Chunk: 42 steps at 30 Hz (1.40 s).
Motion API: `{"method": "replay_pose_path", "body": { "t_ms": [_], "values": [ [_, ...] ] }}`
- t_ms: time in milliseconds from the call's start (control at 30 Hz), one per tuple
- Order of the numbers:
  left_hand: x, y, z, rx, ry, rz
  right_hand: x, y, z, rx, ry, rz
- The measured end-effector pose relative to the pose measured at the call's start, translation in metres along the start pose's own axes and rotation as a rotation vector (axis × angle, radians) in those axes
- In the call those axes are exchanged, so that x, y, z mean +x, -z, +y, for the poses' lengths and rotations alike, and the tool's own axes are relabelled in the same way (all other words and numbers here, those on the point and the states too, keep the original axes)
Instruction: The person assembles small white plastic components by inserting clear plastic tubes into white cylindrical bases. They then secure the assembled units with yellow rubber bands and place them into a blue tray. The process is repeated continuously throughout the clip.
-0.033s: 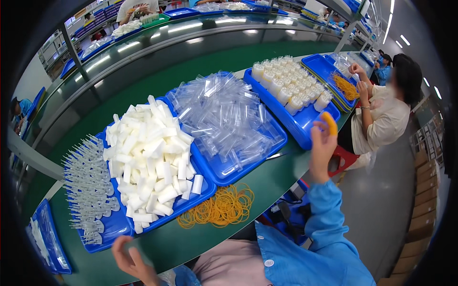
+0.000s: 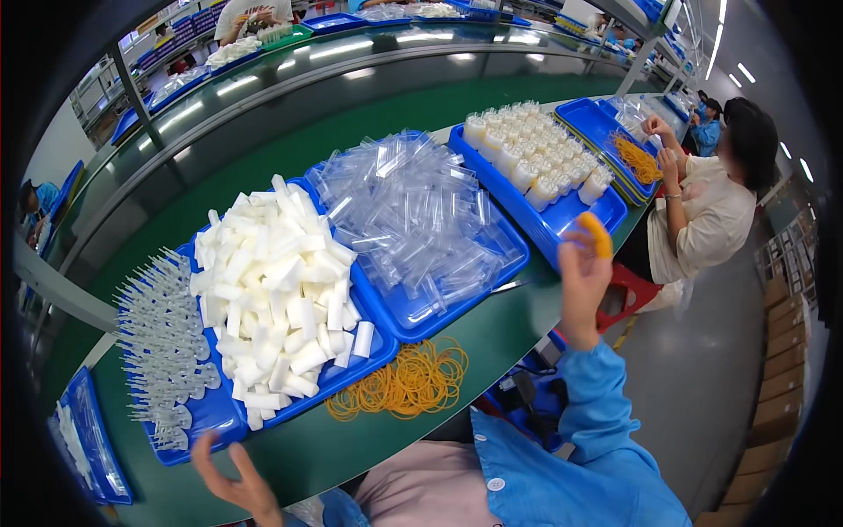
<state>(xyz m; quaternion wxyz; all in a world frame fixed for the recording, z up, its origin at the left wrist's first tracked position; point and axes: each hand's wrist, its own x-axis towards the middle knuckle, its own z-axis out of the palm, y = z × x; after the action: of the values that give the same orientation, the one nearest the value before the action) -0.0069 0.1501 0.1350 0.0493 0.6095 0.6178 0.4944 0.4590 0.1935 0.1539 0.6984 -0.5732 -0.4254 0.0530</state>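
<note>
My left hand [image 2: 235, 485] is by the table's front edge at lower left, fingers spread, nothing in it. Closest to it is a blue tray [image 2: 215, 428] of small clear-stemmed plastic parts [image 2: 162, 342]. My right hand [image 2: 583, 285], slightly blurred, is raised beside the blue tray [image 2: 551, 230] of white capped pieces in rows [image 2: 536, 154]. A yellow finger cot [image 2: 595, 235] covers one of its fingers; the fingers look apart and I see nothing held. Between my hands are white foam pieces [image 2: 272, 290], clear plastic sleeves [image 2: 395, 211] and loose yellow rubber bands [image 2: 408, 379].
A slim metal tool [image 2: 507, 287] lies by the sleeves' tray. At right a co-worker [image 2: 707, 206] sits near a tray with rubber bands [image 2: 634, 158]. A red stool [image 2: 625, 294] stands beyond my right arm. The conveyor [image 2: 307, 79] runs along the far side.
My right hand has moved slightly down and left, away from the tray of capped pieces. My left hand has shifted a little left, its fingers spreading wider.
</note>
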Motion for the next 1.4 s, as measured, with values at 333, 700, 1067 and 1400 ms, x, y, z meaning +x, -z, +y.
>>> {"method": "replay_pose_path", "body": {
  "t_ms": [333,700,1067,1400],
  "values": [
    [0.065,0.052,-0.09,0.612,-0.031,-0.037,-0.029,-0.081,-0.072,-0.138,0.264,-0.811],
    [0.041,0.047,-0.06,-0.029,0.207,0.357,-0.059,-0.14,-0.054,-0.317,0.803,-1.232],
    [0.035,0.033,0.018,-0.006,0.143,0.251,-0.058,-0.167,-0.046,-0.447,1.245,-1.389],
    [0.025,0.026,0.027,-0.447,0.239,0.084,-0.067,-0.127,-0.077,0.231,0.579,-0.966]
  ]
}}
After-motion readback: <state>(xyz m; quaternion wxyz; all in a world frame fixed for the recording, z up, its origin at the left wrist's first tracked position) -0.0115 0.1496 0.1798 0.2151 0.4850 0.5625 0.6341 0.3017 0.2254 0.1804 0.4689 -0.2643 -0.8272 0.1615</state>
